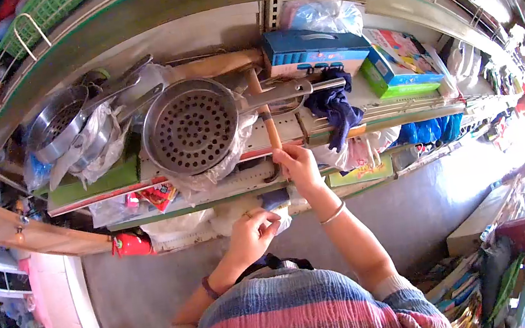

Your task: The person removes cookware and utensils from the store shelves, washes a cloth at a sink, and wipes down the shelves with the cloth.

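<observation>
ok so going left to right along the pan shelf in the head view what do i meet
Bowl of the leftmost pan → bowl of the front pan → wooden handle → dark blue cloth → colourful box with a green side

Brn stick [273, 137], slvr pan [191, 127], dk blue cloth [340, 111], pink/blue/grey striped sweater [289, 308]

Right hand [298, 167] gripping wooden stick [271, 132] by shelf [288, 129]; perforated pan [190, 126] left of stick, navy cloth [337, 110] right. Left hand [250, 236] nearer striped sweater [289, 304], fingers curled.
</observation>
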Demonstrator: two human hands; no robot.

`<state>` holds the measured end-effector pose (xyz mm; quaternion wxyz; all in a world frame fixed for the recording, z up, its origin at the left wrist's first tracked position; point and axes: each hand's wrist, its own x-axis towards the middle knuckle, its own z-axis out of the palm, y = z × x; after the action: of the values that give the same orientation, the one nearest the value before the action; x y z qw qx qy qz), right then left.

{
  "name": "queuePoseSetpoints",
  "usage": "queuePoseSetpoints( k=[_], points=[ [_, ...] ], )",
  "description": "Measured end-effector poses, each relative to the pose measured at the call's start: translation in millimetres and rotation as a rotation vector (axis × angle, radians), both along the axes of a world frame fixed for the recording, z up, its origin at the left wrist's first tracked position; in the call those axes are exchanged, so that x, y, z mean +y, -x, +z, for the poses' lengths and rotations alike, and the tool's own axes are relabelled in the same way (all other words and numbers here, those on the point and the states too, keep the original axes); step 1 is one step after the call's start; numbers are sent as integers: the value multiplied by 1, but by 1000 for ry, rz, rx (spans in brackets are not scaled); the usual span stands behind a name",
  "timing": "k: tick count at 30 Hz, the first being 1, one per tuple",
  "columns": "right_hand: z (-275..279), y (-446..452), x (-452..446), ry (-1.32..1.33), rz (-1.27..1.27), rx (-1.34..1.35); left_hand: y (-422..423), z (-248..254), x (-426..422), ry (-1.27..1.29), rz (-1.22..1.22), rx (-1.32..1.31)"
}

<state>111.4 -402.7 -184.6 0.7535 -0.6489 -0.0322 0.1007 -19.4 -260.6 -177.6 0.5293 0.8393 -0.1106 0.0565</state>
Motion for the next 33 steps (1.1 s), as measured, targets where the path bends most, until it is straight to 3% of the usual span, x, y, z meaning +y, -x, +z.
queuePoseSetpoints(
  k=[7,12,15,17,19,22,24,27,29,30,33],
  points=[
    [-12,11,27,-21,-180,70,-22,-17,33,22,-3,20],
    [-14,-11,27,291,-5,-64,-40,-18,29,52,-1,89],
    [-11,-20,33,156,14,-132,-57,-39,22,195,18,149],
    [-2,-23,22,451,119,-215,-68,-55,13,264,12,192],
    [-16,-24,16,509,33,-386,-80,-55,1,397,55,212],
    [8,-31,-24,612,-121,-571,-86,-49,-12,534,41,310],
    [33,-43,-61,961,-412,-872,-87,-50,-18,601,66,332],
    [52,-67,-106,1389,-641,-952,-88,-54,-25,604,108,340],
    [38,-87,-131,1522,-386,-691,-88,-53,-29,618,130,362],
    [29,-102,-144,1294,-294,-781,-88,-52,-31,618,135,362],
    [28,-124,-159,1000,-267,-486,-87,-50,-34,622,149,361]
  ],
)
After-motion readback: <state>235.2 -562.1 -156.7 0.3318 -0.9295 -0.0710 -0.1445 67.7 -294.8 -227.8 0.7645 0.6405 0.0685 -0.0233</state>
